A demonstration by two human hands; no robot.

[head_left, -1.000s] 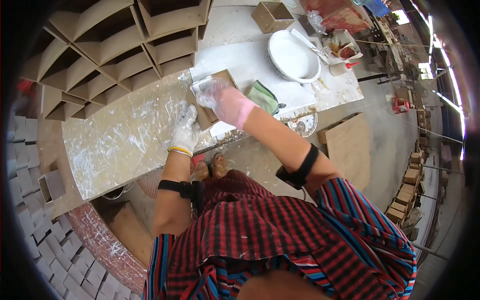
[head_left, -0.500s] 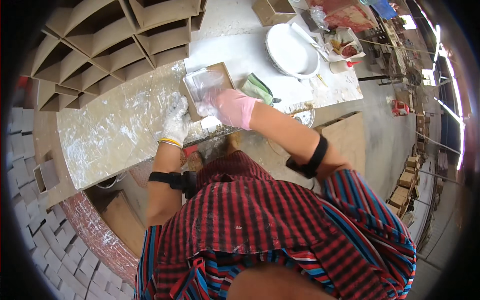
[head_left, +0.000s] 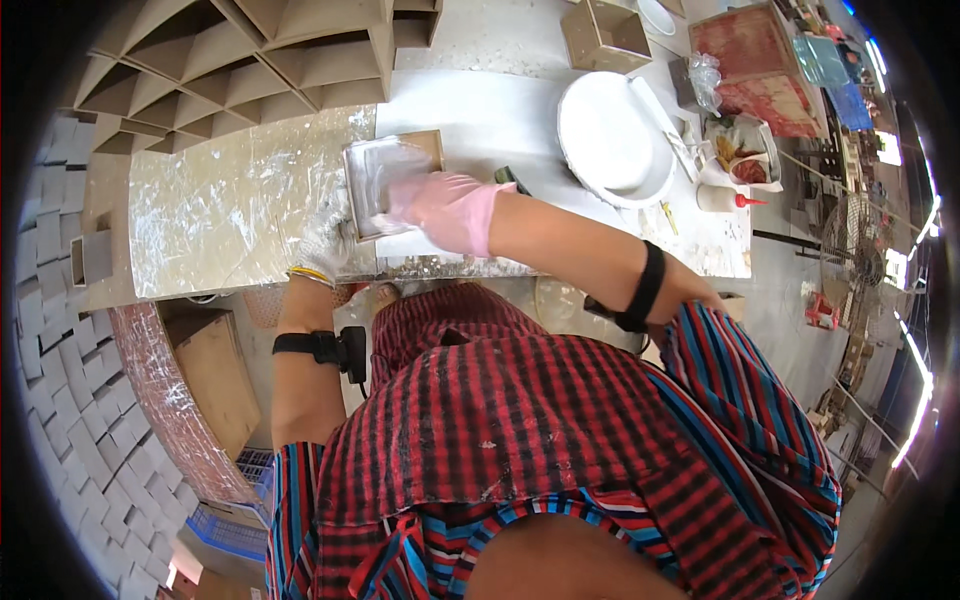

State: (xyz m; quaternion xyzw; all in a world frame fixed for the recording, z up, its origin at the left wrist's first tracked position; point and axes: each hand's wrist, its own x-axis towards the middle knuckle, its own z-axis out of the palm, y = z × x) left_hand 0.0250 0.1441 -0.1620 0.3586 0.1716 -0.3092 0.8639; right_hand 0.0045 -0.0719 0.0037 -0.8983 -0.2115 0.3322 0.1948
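A shallow, open-topped brown box (head_left: 431, 150) lies on the worktable, its inside smeared with white. At its near left corner is my left hand (head_left: 325, 242), in a white glove with a yellow cuff, gripping the box's side. My right hand (head_left: 445, 212), in a pink glove, reaches over the box's right side into it. Motion smears its fingers, and I cannot make out whether they hold anything. Just right of that hand, a green cloth (head_left: 510, 180) is partly hidden behind my forearm. A round white basin (head_left: 655, 190) with white contents stands farther right.
A stained board (head_left: 230, 210) covers the table's left part; white sheeting (head_left: 480, 110) covers the right. Brown compartment units (head_left: 330, 80) stand at the far left. Rightward are a small open box (head_left: 605, 40), a red-capped bottle (head_left: 720, 198) and a tray of odds and ends (head_left: 760, 145).
My view has shifted, so the table sits straighter in it. The box has turned slightly, and the right hand now covers more of the green cloth. Both hands remain at the box.
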